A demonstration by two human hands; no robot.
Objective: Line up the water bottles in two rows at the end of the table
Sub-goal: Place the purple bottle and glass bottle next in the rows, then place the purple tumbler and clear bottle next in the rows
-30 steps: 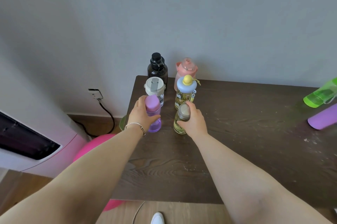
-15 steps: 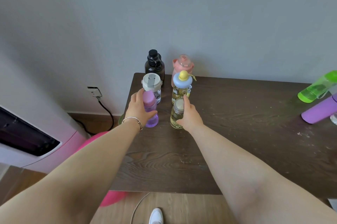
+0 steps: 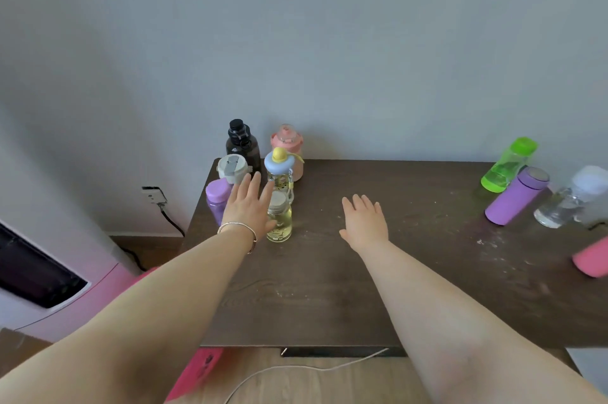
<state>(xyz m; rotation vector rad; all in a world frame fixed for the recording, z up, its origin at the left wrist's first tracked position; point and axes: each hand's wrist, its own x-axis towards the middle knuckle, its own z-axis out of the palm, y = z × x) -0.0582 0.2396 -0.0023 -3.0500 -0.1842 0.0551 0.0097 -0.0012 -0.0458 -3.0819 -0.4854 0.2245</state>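
Six bottles stand in two rows at the left end of the dark table (image 3: 329, 288). The left row holds a black bottle (image 3: 241, 145), a grey-lidded bottle (image 3: 232, 168) and a purple-capped bottle (image 3: 216, 199). The right row holds a pink bottle (image 3: 287, 140), a blue-and-yellow-topped bottle (image 3: 279, 170) and a small yellow-tinted bottle (image 3: 279, 221). My left hand (image 3: 250, 206) hovers flat and open between the two nearest bottles, holding nothing. My right hand (image 3: 363, 221) is open over bare table to the right of the rows.
At the right end lie a green bottle (image 3: 508, 163), a purple flask (image 3: 515, 196), a clear bottle (image 3: 572, 198) and a pink bottle (image 3: 592, 260) at the frame edge. A white appliance (image 3: 49, 282), a wall socket (image 3: 153, 194) with cable, and a pink object (image 3: 194, 370) sit left of the table.
Both hands have let go of the purple-capped and yellow-tinted bottles, which now stand free. My right hand has moved away to the right; the view has shifted right, showing more bottles.
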